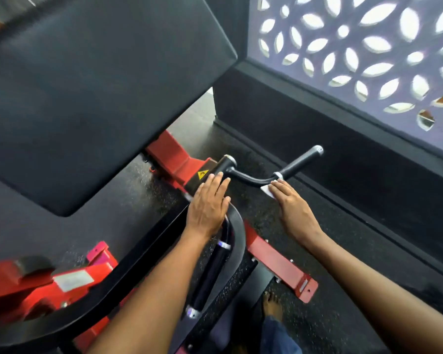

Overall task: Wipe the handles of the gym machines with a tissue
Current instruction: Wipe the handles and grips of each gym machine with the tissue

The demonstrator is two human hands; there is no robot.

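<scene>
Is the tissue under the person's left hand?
No, the white tissue lies under the right hand by the black handle; the left hand holds none.

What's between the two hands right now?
In the head view, only the black handle's bent bar and speckled floor lie between the left hand and the right hand, which presses the tissue.

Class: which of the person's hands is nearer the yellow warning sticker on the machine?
Left. The left hand has fingertips just below the yellow warning sticker; the right hand is away to the right.
</scene>
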